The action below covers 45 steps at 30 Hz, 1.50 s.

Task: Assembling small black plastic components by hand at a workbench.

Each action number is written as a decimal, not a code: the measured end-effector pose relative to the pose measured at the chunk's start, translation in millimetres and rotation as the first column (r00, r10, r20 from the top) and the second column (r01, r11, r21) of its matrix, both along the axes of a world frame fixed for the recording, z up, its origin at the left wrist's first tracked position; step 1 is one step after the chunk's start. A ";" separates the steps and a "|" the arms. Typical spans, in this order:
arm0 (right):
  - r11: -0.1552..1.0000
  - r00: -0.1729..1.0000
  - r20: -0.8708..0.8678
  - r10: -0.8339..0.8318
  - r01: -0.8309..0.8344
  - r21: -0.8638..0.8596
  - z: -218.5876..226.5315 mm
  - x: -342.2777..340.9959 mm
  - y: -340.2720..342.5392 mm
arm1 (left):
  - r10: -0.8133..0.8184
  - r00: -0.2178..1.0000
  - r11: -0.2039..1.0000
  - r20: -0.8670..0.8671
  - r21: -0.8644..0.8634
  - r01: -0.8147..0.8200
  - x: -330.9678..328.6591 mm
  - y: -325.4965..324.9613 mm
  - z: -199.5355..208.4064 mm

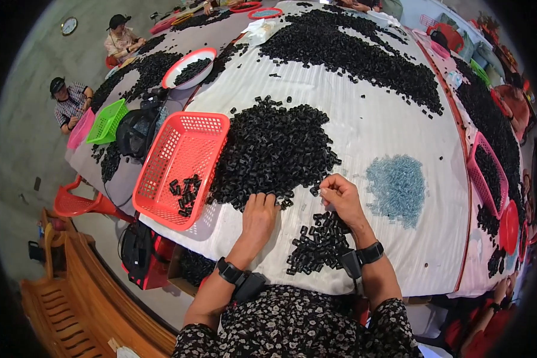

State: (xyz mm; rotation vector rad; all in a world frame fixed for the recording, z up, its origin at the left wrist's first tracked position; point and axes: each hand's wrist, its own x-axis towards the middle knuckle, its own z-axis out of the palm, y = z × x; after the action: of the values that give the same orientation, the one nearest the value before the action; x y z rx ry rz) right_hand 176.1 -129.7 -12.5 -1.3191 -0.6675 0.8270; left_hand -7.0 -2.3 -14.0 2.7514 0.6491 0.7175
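A large heap of small black plastic pieces (pixel 274 143) lies on the white-covered table ahead of me. My left hand (pixel 259 216) is at its near edge, fingers together and bent down against the pieces; what they grip is hidden. My right hand (pixel 343 200) is closed, thumb and forefinger pinched at the heap's right edge; anything between them is too small to make out. Below the right hand spreads a smaller pile of black pieces (pixel 319 241). To its right lies a patch of small clear bluish pieces (pixel 397 190). A red basket (pixel 179 149) left of the heap holds some black pieces.
Farther off, a broad band of black pieces (pixel 352 51) crosses the table. A white bowl with a red rim (pixel 212 53), a green basket (pixel 107 122) and a black fan (pixel 136 132) stand left. A pink basket (pixel 489 173) is right. A wooden bench (pixel 83 292) stands lower left; other people sit around.
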 end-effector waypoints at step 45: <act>0.964 0.974 -0.036 0.225 -0.217 0.156 28.1 -55.3 1.0 | 0.280 0.894 0.269 0.350 -0.922 0.277 -24.1 -38.9 26.1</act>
State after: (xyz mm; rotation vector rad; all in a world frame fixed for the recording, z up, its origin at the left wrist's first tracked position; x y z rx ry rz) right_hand 120.9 -128.7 15.7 -1.0943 -0.8297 0.9693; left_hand -31.1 -41.2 12.1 1.3133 0.6482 0.5981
